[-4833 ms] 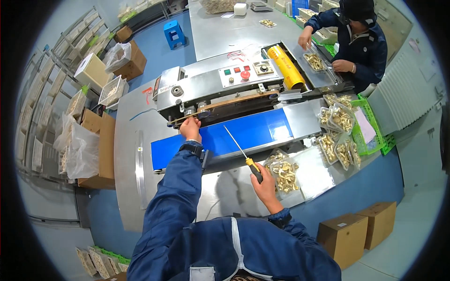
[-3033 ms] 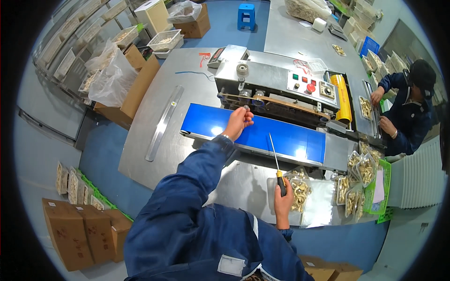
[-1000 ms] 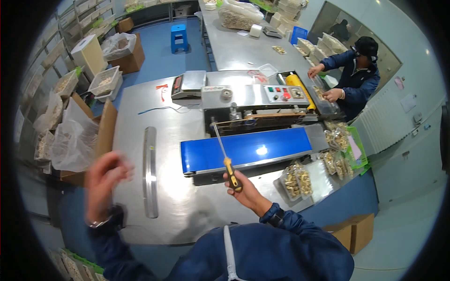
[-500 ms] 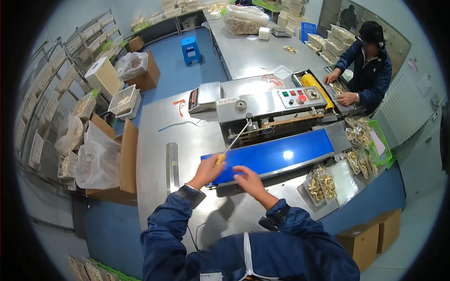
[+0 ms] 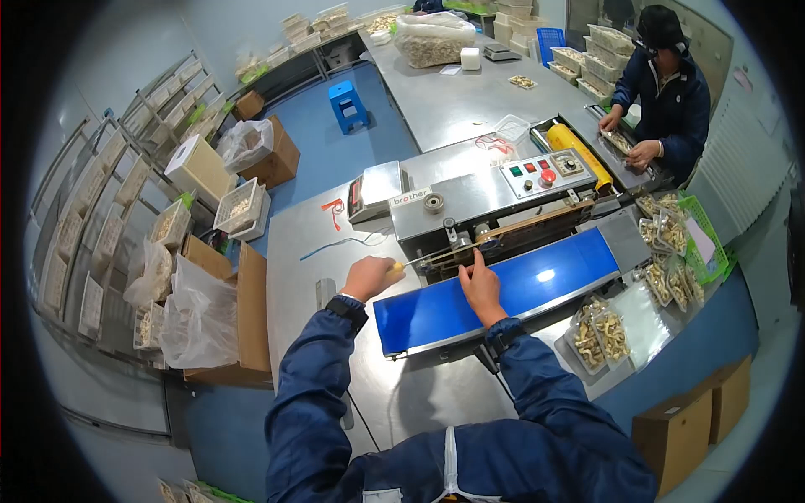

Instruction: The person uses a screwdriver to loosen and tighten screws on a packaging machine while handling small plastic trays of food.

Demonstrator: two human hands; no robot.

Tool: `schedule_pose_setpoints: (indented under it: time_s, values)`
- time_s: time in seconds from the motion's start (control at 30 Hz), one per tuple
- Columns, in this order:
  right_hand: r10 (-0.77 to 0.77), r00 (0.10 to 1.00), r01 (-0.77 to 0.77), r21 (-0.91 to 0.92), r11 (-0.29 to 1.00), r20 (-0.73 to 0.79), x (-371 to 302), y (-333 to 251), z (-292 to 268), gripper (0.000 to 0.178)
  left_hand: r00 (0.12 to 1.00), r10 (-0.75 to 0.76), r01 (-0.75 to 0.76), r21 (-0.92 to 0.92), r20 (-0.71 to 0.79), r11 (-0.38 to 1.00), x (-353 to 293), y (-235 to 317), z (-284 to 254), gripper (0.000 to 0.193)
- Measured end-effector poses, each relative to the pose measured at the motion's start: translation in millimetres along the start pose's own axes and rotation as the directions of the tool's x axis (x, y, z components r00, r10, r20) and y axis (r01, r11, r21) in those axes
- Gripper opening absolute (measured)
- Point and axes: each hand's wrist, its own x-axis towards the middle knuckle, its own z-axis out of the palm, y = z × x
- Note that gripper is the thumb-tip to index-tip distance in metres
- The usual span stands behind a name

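Note:
My left hand [image 5: 369, 278] is closed round the yellow handle of a screwdriver [image 5: 421, 259], left of the blue conveyor belt [image 5: 537, 281]. The metal shaft points right, into the front of a steel band sealing machine [image 5: 457, 194]; its tip is hard to make out against the metal parts. Over the belt, my right hand [image 5: 481, 289] holds nothing that I can see. Its index finger stretches up to the machine's brown band [image 5: 537, 225], with the thumb apart from it. Whether the fingertip touches the band I cannot tell.
A co-worker [image 5: 671, 101] handles a pack beyond the machine's yellow roller [image 5: 579, 155]. Clear mushroom packs [image 5: 599, 335] lie right of the belt, by a green basket [image 5: 703, 239]. A scale [image 5: 377, 191] stands behind left. An open carton [image 5: 251, 310] and racks [image 5: 101, 243] are at left.
Both hands have moved up toward the machine. The screwdriver has swung from steeply slanted to nearly level. My right index finger now reaches the brown band, and the view has shifted.

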Motion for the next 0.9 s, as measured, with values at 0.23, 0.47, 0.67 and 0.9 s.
schedule_pose_setpoints:
  time_s: [0.23, 0.47, 0.67, 0.9]
  values:
    - [-0.041, 0.983, 0.046, 0.028, 0.999, -0.179, -2.2, -2.5, 19.1, 0.054, 0.992, 0.057, -0.053, 0.037, -0.110, 0.998, 19.8, -11.5, 19.4, 0.041]
    - [0.366, 0.883, -0.191, 0.487, 0.852, -0.294, 6.6, -34.3, 52.6, 0.057, 0.993, 0.045, -0.044, 0.013, -0.114, 0.999, 19.4, -14.6, 24.8, 0.040]
    - [0.446, 0.772, -0.130, 0.574, 0.809, -0.453, 13.5, -38.6, 80.9, 0.062, 0.987, 0.049, -0.048, 0.007, -0.155, 0.999, 16.3, -11.3, 27.7, 0.037]
    - [0.484, 0.707, -0.182, 0.528, 0.829, -0.516, 22.3, -41.7, 79.9, 0.056, 0.988, 0.050, -0.050, 0.006, -0.148, 0.999, 15.5, -12.7, 28.3, 0.037]
